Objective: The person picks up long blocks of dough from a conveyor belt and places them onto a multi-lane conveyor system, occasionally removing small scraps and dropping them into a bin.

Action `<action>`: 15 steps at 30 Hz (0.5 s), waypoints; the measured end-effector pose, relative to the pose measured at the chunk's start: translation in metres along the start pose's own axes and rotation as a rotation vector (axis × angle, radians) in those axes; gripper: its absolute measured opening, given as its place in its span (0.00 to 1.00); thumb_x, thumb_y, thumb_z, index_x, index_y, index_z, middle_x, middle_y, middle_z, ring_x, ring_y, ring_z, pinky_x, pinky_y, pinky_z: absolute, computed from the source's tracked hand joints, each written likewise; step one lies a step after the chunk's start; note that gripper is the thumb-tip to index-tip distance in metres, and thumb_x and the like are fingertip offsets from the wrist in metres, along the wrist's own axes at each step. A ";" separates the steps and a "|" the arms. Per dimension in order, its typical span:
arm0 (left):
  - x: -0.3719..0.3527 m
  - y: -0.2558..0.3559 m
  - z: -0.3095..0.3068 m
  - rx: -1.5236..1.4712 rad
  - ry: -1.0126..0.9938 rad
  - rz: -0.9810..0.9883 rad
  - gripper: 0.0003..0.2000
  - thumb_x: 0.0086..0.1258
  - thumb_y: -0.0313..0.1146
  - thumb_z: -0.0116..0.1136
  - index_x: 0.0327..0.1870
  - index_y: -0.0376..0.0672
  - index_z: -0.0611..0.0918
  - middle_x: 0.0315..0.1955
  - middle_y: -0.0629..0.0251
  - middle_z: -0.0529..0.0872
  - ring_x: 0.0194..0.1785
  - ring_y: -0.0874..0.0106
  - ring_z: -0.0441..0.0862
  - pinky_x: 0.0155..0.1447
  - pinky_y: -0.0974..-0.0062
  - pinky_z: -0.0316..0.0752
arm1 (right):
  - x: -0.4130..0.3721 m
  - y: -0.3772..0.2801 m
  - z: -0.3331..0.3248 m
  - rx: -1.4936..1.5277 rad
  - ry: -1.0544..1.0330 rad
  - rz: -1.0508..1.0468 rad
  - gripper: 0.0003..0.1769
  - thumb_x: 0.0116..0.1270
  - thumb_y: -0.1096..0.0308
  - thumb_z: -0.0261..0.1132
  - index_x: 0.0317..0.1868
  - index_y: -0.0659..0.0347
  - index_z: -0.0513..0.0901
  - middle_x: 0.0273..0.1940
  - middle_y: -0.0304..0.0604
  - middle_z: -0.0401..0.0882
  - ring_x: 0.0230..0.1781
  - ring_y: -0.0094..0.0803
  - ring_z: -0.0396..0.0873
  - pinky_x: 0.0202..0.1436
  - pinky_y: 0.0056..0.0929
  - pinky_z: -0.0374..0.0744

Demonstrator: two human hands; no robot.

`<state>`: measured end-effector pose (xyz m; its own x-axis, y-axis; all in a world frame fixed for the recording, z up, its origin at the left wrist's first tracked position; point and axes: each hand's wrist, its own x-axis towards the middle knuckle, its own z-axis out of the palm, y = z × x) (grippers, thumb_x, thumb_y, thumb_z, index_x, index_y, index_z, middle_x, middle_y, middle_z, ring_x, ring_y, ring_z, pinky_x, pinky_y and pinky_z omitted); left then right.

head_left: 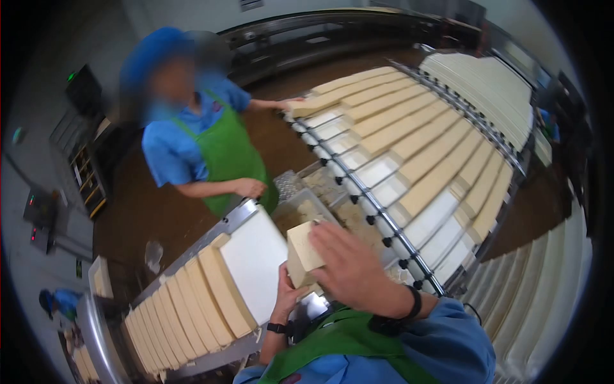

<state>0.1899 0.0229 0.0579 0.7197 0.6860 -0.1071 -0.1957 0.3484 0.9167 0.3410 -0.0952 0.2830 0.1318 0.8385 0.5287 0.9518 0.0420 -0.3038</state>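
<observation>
A pale cream block (304, 246) is held up in front of my body, one end facing up. My left hand (288, 296) grips it low on the left side, fingers and thumb against it. My right hand (348, 262) lies along its right side and upper end, with the fingers pressed on it. Left of my hands, a row of cream slabs (224, 281) lies side by side on a conveyor, next to a bare white surface (257, 253). Small crumbs are scattered by the slabs' edge.
Across from me stands a co-worker in a green apron (233, 157), one hand at a long slab. A slatted roller table (384, 208) carries rows of long cream slabs (441, 153). Bins with scraps (300, 208) sit between the tables. Ridged pale sheets (537, 288) are at right.
</observation>
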 end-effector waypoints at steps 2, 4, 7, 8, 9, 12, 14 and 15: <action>0.007 -0.006 0.005 0.091 0.061 0.111 0.41 0.49 0.23 0.73 0.66 0.44 0.64 0.59 0.63 0.72 0.65 0.67 0.71 0.70 0.66 0.69 | -0.011 0.011 0.004 -0.096 0.032 0.089 0.33 0.63 0.68 0.65 0.65 0.79 0.68 0.65 0.66 0.70 0.69 0.55 0.67 0.74 0.47 0.65; 0.018 -0.013 0.008 0.300 0.094 0.178 0.42 0.49 0.22 0.73 0.67 0.44 0.64 0.59 0.62 0.71 0.65 0.65 0.71 0.70 0.66 0.68 | -0.027 0.030 0.005 -0.097 0.092 0.211 0.34 0.65 0.65 0.64 0.66 0.80 0.67 0.63 0.67 0.71 0.69 0.56 0.68 0.75 0.47 0.65; 0.028 -0.016 0.042 0.639 0.123 0.367 0.37 0.49 0.26 0.73 0.64 0.41 0.67 0.57 0.58 0.69 0.63 0.61 0.70 0.70 0.64 0.66 | -0.060 0.069 0.003 -0.111 0.226 0.388 0.34 0.64 0.67 0.64 0.67 0.77 0.66 0.64 0.65 0.71 0.68 0.56 0.69 0.75 0.51 0.64; 0.031 -0.013 0.057 0.756 0.134 0.446 0.35 0.49 0.27 0.73 0.62 0.40 0.69 0.56 0.57 0.69 0.62 0.59 0.69 0.70 0.63 0.65 | -0.072 0.085 0.003 -0.109 0.274 0.434 0.34 0.64 0.67 0.64 0.67 0.76 0.67 0.64 0.64 0.72 0.67 0.55 0.70 0.75 0.52 0.64; 0.034 -0.015 0.073 0.878 0.149 0.500 0.33 0.50 0.27 0.71 0.61 0.40 0.71 0.56 0.53 0.68 0.62 0.53 0.69 0.69 0.61 0.65 | -0.086 0.104 0.003 -0.101 0.359 0.457 0.33 0.64 0.68 0.65 0.68 0.70 0.70 0.62 0.60 0.75 0.65 0.52 0.74 0.75 0.53 0.63; 0.033 -0.017 0.130 0.987 0.172 0.434 0.32 0.50 0.26 0.69 0.61 0.42 0.72 0.56 0.52 0.69 0.63 0.51 0.68 0.69 0.60 0.65 | -0.130 0.169 -0.010 -0.089 0.420 0.539 0.29 0.65 0.68 0.66 0.66 0.64 0.74 0.59 0.58 0.80 0.64 0.52 0.75 0.73 0.49 0.66; 0.030 -0.015 0.170 1.062 0.117 0.393 0.33 0.51 0.26 0.69 0.63 0.44 0.73 0.57 0.49 0.68 0.64 0.48 0.67 0.67 0.57 0.65 | -0.162 0.220 -0.005 0.023 0.538 0.649 0.23 0.69 0.67 0.65 0.63 0.62 0.78 0.56 0.54 0.83 0.61 0.46 0.79 0.68 0.39 0.72; 0.031 -0.014 0.189 1.103 0.076 0.391 0.34 0.51 0.26 0.70 0.63 0.45 0.73 0.58 0.49 0.68 0.64 0.47 0.67 0.66 0.56 0.66 | -0.174 0.242 -0.003 0.154 0.597 0.717 0.22 0.70 0.66 0.64 0.62 0.63 0.79 0.55 0.53 0.83 0.59 0.43 0.80 0.66 0.36 0.74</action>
<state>0.3405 -0.0812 0.1142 0.6894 0.6731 0.2677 0.3159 -0.6119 0.7251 0.5494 -0.2324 0.1203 0.8319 0.2772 0.4807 0.5475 -0.2688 -0.7925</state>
